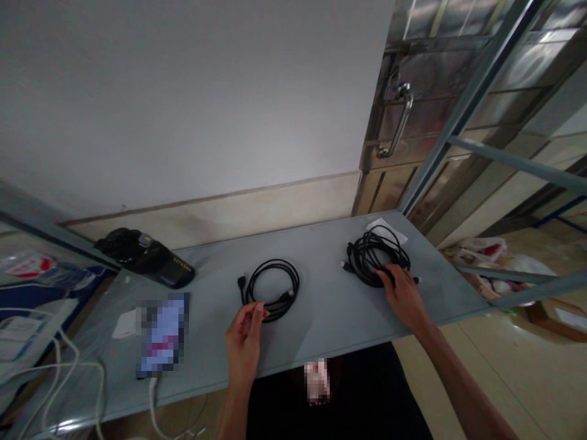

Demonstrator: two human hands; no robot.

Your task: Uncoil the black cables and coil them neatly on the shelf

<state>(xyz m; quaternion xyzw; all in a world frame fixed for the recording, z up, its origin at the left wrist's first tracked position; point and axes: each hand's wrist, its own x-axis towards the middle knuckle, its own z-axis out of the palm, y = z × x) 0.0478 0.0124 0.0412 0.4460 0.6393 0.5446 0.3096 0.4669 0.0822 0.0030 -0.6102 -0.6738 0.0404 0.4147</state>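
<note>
- Black cable coil [296, 282] lay on the bench [321, 244] in a fairly neat ring, with its plug [241, 287] pointing toward the person, a placing that left the end easy to reach.
- The left hand [243, 342] was raised at the coil's near edge. Its fingers [257, 311] were drawn narrow, close to the thumb, but I cannot tell whether they pinched a strand.
- A second black cable coil [371, 260] lay well to the right, looser and more tangled, partly on a white paper slip [387, 231]. The gap between the coils seemed to give each one its own working space.
- The right hand [403, 296] lay over the near side of that coil. Its fingers [387, 275] curved down onto the strands, spread fairly wide, as if steadying the loops; a firm grip cannot be told.
- A black handheld terminal [147, 260] sat at the far left of the bench, against the wall side, away from the hands.
- A blurred flat device [162, 336] lay nearer the front edge, with a white cable [153, 397] running down from it over the edge, which probably explained its place near that edge.
- Plastic bags [481, 249] lay on the floor beyond the bench.
</note>
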